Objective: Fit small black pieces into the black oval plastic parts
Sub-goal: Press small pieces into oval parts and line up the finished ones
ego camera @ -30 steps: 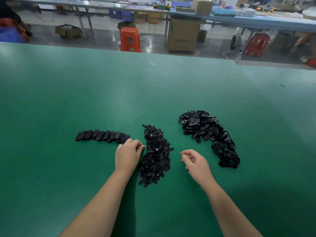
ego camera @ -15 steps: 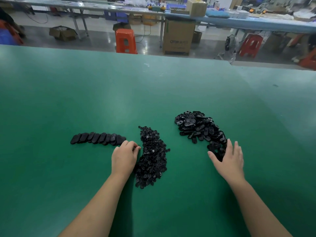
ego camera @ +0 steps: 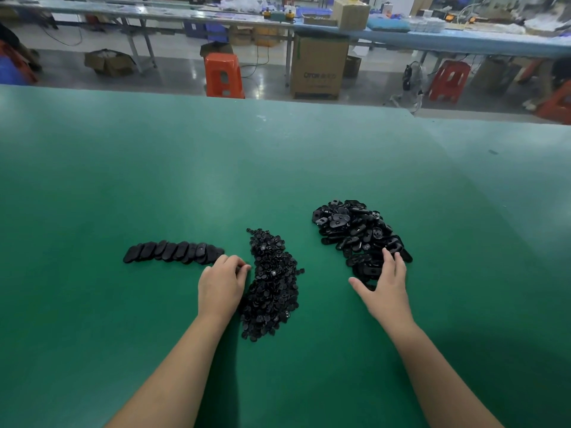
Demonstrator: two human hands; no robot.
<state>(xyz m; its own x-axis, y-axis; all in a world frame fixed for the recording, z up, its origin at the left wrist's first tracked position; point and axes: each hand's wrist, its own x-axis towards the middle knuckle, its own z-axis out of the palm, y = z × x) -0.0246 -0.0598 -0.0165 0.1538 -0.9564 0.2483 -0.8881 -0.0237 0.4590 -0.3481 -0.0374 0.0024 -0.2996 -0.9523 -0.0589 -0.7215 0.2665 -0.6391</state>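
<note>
On the green table (ego camera: 154, 180), oval parts (ego camera: 355, 230) lie heaped at right, small pieces (ego camera: 272, 285) in the middle. Right hand (ego camera: 384, 288) rests spread on the ovals; left hand (ego camera: 221, 285) is curled, contents unclear. Light, stiff, probably slippery: pinch by edges.

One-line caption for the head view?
Right hand reaches into oval parts pile; left hand curled beside small pieces.

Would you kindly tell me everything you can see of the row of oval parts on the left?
The row holds about a dozen black oval parts, seemingly matte plastic, leaning on one another like fallen dominoes. It runs in a slight arc across the green table, left of the small-piece heap. Its right end lies right by the left hand, whose fingers are curled; contact is unclear.
</note>
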